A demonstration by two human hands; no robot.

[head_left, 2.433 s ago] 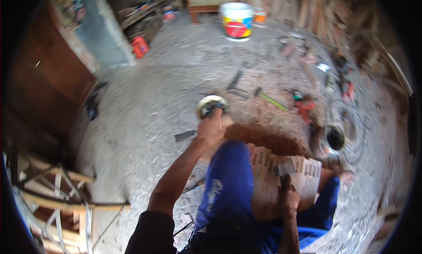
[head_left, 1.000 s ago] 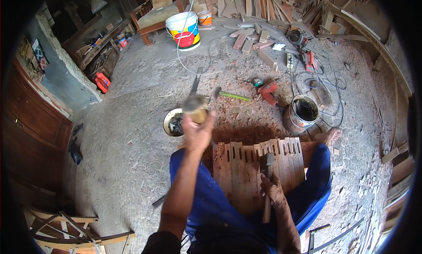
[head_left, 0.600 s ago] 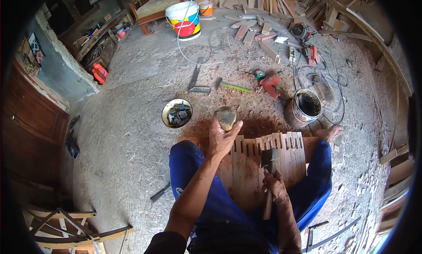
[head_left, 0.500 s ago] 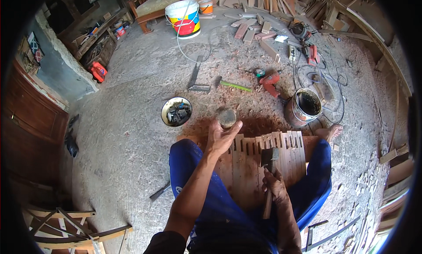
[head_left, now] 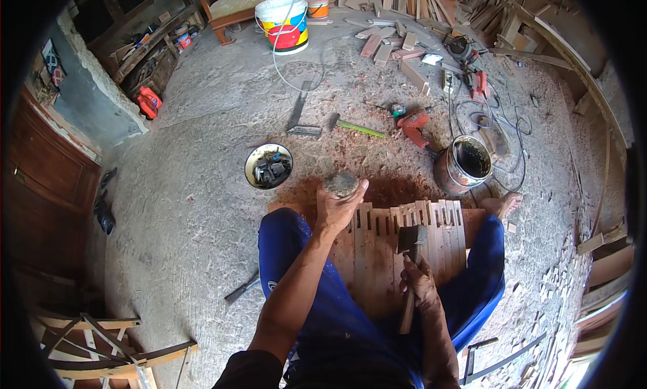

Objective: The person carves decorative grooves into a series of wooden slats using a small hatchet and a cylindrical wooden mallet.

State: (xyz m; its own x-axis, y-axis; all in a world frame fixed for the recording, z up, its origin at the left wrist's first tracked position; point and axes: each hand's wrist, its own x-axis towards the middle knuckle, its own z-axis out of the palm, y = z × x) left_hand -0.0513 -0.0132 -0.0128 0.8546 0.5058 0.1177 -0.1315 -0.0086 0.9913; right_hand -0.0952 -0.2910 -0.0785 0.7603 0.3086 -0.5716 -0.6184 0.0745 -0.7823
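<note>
My left hand cupped the round block near the slats; my right hand wrapped the hammer mid-handle, over them. The block seemed hard, best held by its sides; the hammer, head-heavy.

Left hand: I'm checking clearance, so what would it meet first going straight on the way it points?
Likely the green-handled hammer on the floor, ahead of the left hand; depth is unclear, so it might pass above.
</note>
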